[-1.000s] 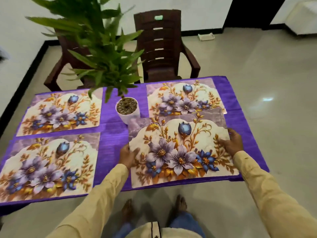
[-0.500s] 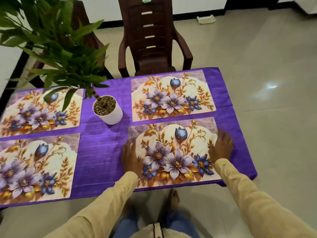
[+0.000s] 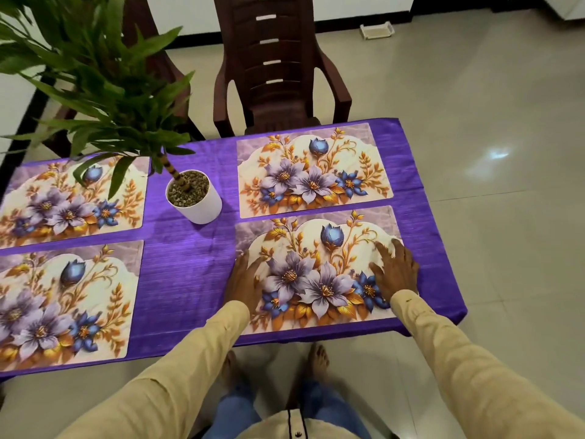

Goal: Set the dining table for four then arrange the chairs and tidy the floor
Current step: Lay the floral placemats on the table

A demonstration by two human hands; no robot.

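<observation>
Purple-flowered placemat [image 3: 316, 248] flat on violet tablecloth [image 3: 190, 264] | left hand [image 3: 245, 280] and right hand [image 3: 395, 274] spread flat, pressing its ends

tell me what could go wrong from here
The left hand and right hand press on the near right floral placemat, close to the front of the purple tablecloth; a pull could slide it off. The leafy plant in a white round pot overhangs the far left floral placemat; reaching there might tip it.
</observation>
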